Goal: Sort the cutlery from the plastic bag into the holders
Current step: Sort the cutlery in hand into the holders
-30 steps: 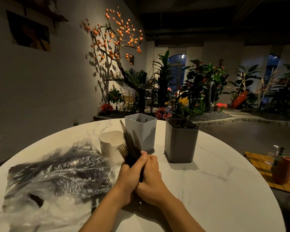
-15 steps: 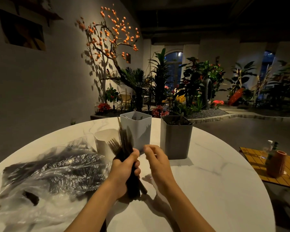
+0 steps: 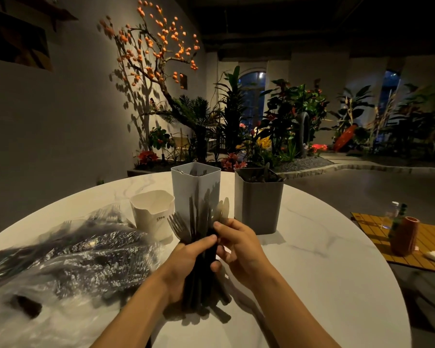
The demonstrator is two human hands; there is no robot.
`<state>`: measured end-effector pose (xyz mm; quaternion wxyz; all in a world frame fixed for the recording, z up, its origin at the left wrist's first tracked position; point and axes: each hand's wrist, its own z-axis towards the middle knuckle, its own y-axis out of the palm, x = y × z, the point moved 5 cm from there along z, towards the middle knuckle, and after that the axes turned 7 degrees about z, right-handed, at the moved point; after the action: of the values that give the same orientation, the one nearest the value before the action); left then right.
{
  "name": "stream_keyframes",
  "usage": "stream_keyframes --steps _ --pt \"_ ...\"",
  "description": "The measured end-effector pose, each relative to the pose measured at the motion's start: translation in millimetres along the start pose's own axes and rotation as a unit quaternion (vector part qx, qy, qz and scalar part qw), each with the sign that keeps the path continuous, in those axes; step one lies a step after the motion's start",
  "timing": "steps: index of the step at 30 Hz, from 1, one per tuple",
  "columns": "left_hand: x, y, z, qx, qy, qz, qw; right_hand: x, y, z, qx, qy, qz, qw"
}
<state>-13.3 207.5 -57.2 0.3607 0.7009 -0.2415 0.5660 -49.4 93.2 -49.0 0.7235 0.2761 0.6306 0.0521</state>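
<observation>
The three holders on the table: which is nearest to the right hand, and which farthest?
From the right hand, in the head view:
1. The light grey holder, just behind the hands, and the dark grey holder, behind and to the right: too close to call.
2. The white holder, off to the left, past the left hand.

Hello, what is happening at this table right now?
A person is sorting black plastic cutlery. The left hand grips an upright bundle of cutlery on the white table, and the right hand pinches one piece at the top. More cutlery lies in the plastic bag. Three holders stand behind: white, light grey, dark grey.
</observation>
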Motion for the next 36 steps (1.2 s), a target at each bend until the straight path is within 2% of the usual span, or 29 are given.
stream_keyframes --steps 6,12,16,21,24,26,29,32,34,36 --pt "-5.1 -7.4 -2.7 0.042 -0.011 0.031 0.999 1.3 2.8 -1.9 0.015 0.001 -0.026 1.0" --pt "-6.8 -3.2 -5.0 0.05 -0.001 0.035 0.998 -3.1 12.5 -8.1 0.009 -0.06 -0.156 0.986" --pt "-5.4 -3.7 -8.3 0.061 0.001 0.036 0.998 -6.2 6.6 -6.7 -0.005 -0.045 -0.127 0.991" --pt "-4.4 -5.5 -10.4 0.084 0.005 0.041 0.996 -8.8 -2.8 -4.7 0.042 -0.051 -0.135 0.989" --pt "-4.4 -5.4 -10.5 0.081 0.001 0.041 0.996 -11.7 -5.3 -4.9 0.067 -0.069 -0.179 0.979" --pt "-6.3 -7.8 -9.6 0.086 0.0 0.054 0.995 -15.9 -1.4 -8.0 0.045 -0.07 -0.227 0.97" --pt "-7.2 -11.2 -8.5 0.095 0.0 0.073 0.993 -17.8 8.0 -11.9 -0.034 -0.025 -0.279 0.959" --pt "-7.5 -10.8 -7.1 0.083 -0.002 0.082 0.993 -25.7 8.4 -13.5 -0.055 0.006 -0.318 0.946" --pt "-7.3 -9.9 -5.7 0.07 0.001 0.054 0.996 -40.1 5.3 -9.4 -0.035 -0.01 -0.315 0.949" --pt "-7.2 -9.1 -4.2 0.067 0.006 0.012 0.998 -66.7 1.2 -3.7 0.017 -0.064 -0.269 0.961"
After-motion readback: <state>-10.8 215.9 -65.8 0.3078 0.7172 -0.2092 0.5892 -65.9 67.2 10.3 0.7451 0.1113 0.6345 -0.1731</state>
